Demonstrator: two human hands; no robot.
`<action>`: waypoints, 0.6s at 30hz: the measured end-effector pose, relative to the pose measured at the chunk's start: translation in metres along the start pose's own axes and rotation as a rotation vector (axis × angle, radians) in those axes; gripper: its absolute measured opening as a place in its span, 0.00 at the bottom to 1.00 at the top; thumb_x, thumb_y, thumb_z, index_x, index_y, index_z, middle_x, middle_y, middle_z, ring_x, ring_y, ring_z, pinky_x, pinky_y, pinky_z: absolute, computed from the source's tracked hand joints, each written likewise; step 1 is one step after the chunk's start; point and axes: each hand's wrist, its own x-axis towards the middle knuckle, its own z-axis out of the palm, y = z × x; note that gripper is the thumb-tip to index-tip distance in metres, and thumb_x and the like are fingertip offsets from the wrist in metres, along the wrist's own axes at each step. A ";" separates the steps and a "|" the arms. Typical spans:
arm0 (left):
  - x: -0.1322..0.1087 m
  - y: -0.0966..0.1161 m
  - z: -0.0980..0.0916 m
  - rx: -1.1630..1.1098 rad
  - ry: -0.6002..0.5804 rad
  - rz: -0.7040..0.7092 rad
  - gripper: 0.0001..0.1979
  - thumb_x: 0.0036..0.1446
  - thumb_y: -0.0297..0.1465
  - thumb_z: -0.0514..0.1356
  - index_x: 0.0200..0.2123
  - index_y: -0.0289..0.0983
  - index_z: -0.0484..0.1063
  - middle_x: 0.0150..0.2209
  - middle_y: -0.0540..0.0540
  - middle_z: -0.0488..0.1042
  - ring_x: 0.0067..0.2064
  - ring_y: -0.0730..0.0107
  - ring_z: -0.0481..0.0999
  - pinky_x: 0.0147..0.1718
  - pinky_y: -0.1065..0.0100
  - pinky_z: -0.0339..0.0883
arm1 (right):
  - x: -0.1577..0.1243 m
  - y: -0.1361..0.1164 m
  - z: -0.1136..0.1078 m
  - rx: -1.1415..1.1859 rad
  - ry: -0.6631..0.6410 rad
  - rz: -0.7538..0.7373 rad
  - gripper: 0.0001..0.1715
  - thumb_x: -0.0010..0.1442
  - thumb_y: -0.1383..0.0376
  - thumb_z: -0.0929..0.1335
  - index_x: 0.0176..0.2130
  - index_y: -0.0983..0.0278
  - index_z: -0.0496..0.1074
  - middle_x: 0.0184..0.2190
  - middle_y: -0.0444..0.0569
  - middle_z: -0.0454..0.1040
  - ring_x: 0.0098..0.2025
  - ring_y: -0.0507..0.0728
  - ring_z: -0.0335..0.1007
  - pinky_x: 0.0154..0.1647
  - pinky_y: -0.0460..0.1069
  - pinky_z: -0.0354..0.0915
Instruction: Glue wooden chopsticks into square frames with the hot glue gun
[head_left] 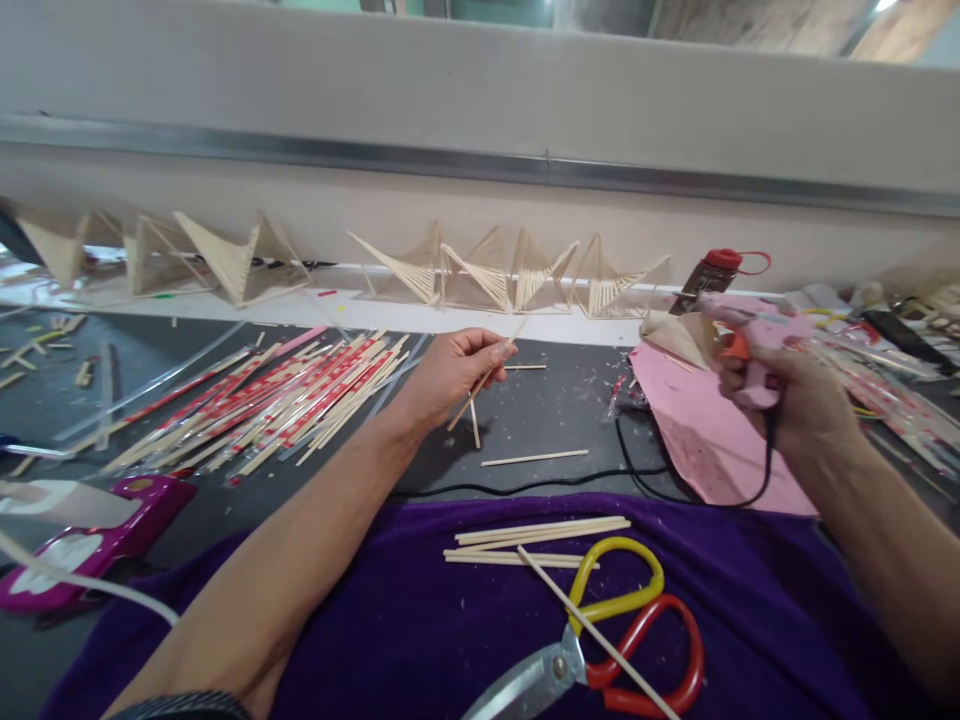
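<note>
My left hand pinches a thin wooden stick over the grey table. Other stick ends poke out below and to the right of my fingers; whether they are joined to it, I cannot tell. On the right, my right hand is wrapped round a pink hot glue gun with an orange trigger. Its nozzle points left, above a pink sheet. A single loose stick lies between my hands. Closer to me, several cut sticks rest on a purple cloth.
Scissors with yellow and red handles lie on the cloth, a stick across them. Packaged sticks spread at left, near a magenta-and-white device. Twisted stick frames line the wall beside a red-capped bottle. A black cord crosses the table.
</note>
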 end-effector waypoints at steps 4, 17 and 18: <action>-0.001 -0.010 0.009 -0.020 -0.060 -0.091 0.15 0.47 0.41 0.63 0.31 0.35 0.72 0.22 0.51 0.70 0.22 0.79 0.66 0.22 0.74 0.56 | -0.013 -0.028 0.047 0.533 -0.339 0.057 0.18 0.53 0.62 0.61 0.44 0.63 0.67 0.42 0.55 0.73 0.39 0.56 0.72 0.36 0.50 0.67; 0.007 -0.030 0.008 0.009 -0.055 -0.172 0.14 0.47 0.41 0.62 0.31 0.34 0.73 0.25 0.48 0.72 0.24 0.78 0.66 0.23 0.74 0.55 | -0.030 -0.010 0.083 0.671 -0.440 0.196 0.16 0.55 0.57 0.66 0.42 0.62 0.70 0.35 0.49 0.75 0.23 0.50 0.68 0.19 0.44 0.61; 0.007 -0.030 0.008 0.031 -0.048 -0.167 0.15 0.47 0.41 0.62 0.31 0.34 0.74 0.26 0.48 0.72 0.25 0.78 0.66 0.23 0.74 0.54 | -0.030 -0.010 0.084 0.678 -0.441 0.208 0.16 0.54 0.57 0.66 0.41 0.62 0.71 0.34 0.49 0.75 0.23 0.51 0.68 0.19 0.44 0.62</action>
